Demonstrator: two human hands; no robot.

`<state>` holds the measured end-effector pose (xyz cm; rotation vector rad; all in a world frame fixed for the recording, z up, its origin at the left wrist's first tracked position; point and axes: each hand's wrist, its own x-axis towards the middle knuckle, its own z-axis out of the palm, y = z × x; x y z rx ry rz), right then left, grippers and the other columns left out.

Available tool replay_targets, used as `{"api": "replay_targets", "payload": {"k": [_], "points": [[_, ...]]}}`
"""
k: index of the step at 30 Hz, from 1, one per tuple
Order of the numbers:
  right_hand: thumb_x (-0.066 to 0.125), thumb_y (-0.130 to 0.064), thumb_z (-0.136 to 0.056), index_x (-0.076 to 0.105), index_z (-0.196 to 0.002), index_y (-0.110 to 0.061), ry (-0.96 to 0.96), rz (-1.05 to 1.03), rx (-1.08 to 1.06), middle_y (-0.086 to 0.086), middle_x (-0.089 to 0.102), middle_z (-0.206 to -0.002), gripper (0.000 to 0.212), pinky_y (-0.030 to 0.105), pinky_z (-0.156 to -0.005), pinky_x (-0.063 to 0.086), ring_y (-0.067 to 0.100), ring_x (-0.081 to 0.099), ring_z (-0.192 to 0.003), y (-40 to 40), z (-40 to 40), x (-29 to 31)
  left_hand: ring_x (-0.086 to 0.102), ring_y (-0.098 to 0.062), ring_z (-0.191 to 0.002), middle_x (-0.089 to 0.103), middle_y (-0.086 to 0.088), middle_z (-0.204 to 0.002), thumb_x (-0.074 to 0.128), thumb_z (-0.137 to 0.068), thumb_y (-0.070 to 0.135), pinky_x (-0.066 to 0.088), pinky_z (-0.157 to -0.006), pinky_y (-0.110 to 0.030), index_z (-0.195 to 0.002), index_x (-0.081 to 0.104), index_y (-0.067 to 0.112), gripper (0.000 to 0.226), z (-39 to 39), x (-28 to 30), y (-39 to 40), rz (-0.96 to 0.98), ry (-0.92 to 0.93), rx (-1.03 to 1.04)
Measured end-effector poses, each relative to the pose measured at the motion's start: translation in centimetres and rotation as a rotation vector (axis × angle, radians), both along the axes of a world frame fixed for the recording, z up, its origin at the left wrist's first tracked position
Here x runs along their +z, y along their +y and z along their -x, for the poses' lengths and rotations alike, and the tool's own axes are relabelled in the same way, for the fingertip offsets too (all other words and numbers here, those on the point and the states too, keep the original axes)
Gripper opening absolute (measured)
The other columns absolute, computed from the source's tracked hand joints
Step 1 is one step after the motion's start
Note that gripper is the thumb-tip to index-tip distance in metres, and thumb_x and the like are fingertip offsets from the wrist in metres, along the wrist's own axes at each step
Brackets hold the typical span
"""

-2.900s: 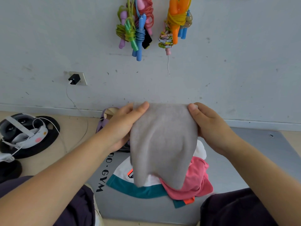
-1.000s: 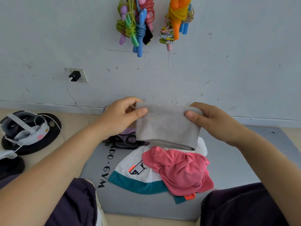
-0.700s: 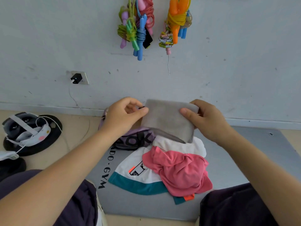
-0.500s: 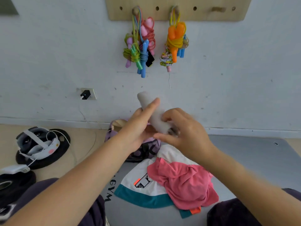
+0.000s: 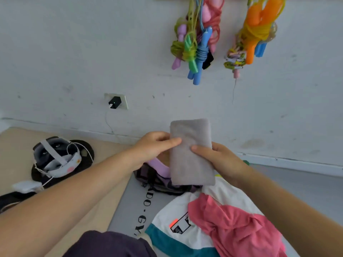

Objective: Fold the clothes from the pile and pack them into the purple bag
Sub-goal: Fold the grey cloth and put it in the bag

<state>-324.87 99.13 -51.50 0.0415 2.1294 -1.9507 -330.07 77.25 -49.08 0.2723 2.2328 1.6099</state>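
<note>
A grey cloth (image 5: 189,160), folded into a narrow upright rectangle, is held in the air between both hands. My left hand (image 5: 154,147) pinches its left edge with thumb on the front. My right hand (image 5: 220,160) grips its right side, thumb across the front. Just below and behind the cloth lies the purple bag (image 5: 159,173), partly hidden by the cloth and my left wrist. On the grey mat (image 5: 128,206) lies the pile: a crumpled pink garment (image 5: 235,225) on top of a white and teal shirt (image 5: 176,234).
Bundles of coloured skipping ropes (image 5: 196,43) hang on the white wall. A black charger (image 5: 114,102) sits in a wall socket with a cable running down. A headset (image 5: 57,156) rests on a dark weight plate on the floor at left. My dark-trousered knee (image 5: 109,245) is at the bottom.
The grey cloth went from a wide hanging piece to a half fold, then a narrow folded rectangle held upright. The view shifted right and closer to the bag.
</note>
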Motion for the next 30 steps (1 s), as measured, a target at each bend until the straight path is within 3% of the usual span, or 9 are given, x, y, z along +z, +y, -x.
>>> {"api": "replay_targets", "payload": {"k": [2,5,10,13,16,18,21,24,30], "points": [[0.075,-0.052,-0.074,0.070,-0.102,-0.013,-0.051,-0.100,-0.211,0.006,0.074,-0.100,0.048,0.038,-0.075,0.057,0.022,0.071,-0.091,0.9,3.2,-4.6,0.066,-0.004,-0.096,0.072,0.016,-0.099,0.066,-0.087,0.051,0.053,-0.080,-0.018,-0.099,0.072,0.031,0.024,3.8,-5.3,-1.7,0.236,0.086,-0.013],[0.075,-0.043,-0.081,0.064,-0.097,-0.011,-0.067,-0.210,-0.363,0.000,0.070,-0.089,0.037,0.029,-0.063,0.051,0.019,0.066,-0.084,2.0,8.1,-10.5,0.055,-0.010,-0.113,0.063,0.010,-0.113,0.065,-0.087,0.049,0.042,-0.100,-0.031,-0.106,0.070,0.022,0.033,9.0,-13.1,-3.8,0.617,0.311,-0.178],[0.077,-0.039,-0.080,0.061,-0.103,-0.004,0.046,-0.275,-0.292,0.014,0.069,-0.101,0.045,0.039,-0.076,0.054,0.026,0.065,-0.090,0.3,16.4,-16.4,0.027,-0.017,-0.144,0.043,0.002,-0.149,0.050,-0.088,0.067,0.019,-0.118,-0.043,-0.140,0.050,0.022,0.069,14.3,-22.7,-4.4,1.005,0.514,-0.429],[0.079,-0.028,-0.080,0.065,-0.088,-0.016,0.070,-0.452,0.015,-0.003,0.065,-0.080,0.020,0.014,-0.064,0.046,0.011,0.060,-0.075,-1.5,19.4,-20.1,0.044,-0.019,-0.129,0.060,0.002,-0.126,0.035,-0.085,0.075,0.014,-0.115,-0.047,-0.128,0.058,0.023,0.071,14.6,-25.9,-5.1,1.158,0.583,-0.446],[0.068,-0.024,-0.087,0.067,-0.103,-0.015,0.111,-0.902,0.310,0.003,0.068,-0.095,0.018,0.028,-0.081,0.047,0.021,0.063,-0.090,-2.5,20.8,-24.8,0.059,-0.028,-0.086,0.064,-0.003,-0.079,0.036,-0.084,0.070,0.031,-0.085,-0.043,-0.085,0.069,0.016,0.063,13.1,-27.5,-6.2,1.146,0.789,-0.314],[0.063,-0.031,-0.090,0.063,-0.114,-0.014,0.044,-1.047,0.292,0.007,0.067,-0.107,0.029,0.034,-0.085,0.048,0.027,0.063,-0.100,-3.0,21.7,-27.4,0.057,-0.027,-0.081,0.060,-0.001,-0.075,0.044,-0.084,0.067,0.033,-0.073,-0.040,-0.081,0.070,0.016,0.057,11.9,-28.3,-6.5,1.081,0.807,-0.221],[0.065,-0.044,-0.089,0.050,-0.138,-0.009,-0.235,-0.664,0.063,0.006,0.058,-0.131,0.062,0.031,-0.096,0.045,0.027,0.057,-0.116,-5.2,23.8,-29.8,0.055,-0.027,-0.086,0.057,-0.001,-0.082,0.047,-0.085,0.061,0.044,-0.068,-0.042,-0.095,0.072,0.015,0.053,11.4,-29.1,-6.8,0.943,0.708,-0.189],[0.072,-0.039,-0.085,0.052,-0.137,-0.006,-0.491,-0.174,-0.054,0.010,0.059,-0.134,0.064,0.037,-0.099,0.049,0.026,0.060,-0.116,-8.1,25.6,-32.0,0.052,-0.026,-0.088,0.055,-0.003,-0.085,0.050,-0.087,0.055,0.048,-0.075,-0.045,-0.103,0.072,0.013,0.050,12.0,-28.9,-7.0,0.836,0.651,-0.196],[0.073,-0.020,-0.086,0.058,-0.129,-0.004,-0.643,-0.094,-0.068,0.012,0.063,-0.127,0.048,0.042,-0.093,0.053,0.028,0.061,-0.113,-10.7,26.5,-35.7,0.050,-0.026,-0.087,0.053,-0.004,-0.085,0.052,-0.088,0.053,0.047,-0.081,-0.042,-0.105,0.072,0.013,0.048,12.3,-29.1,-7.3,0.798,0.652,-0.211]]}}
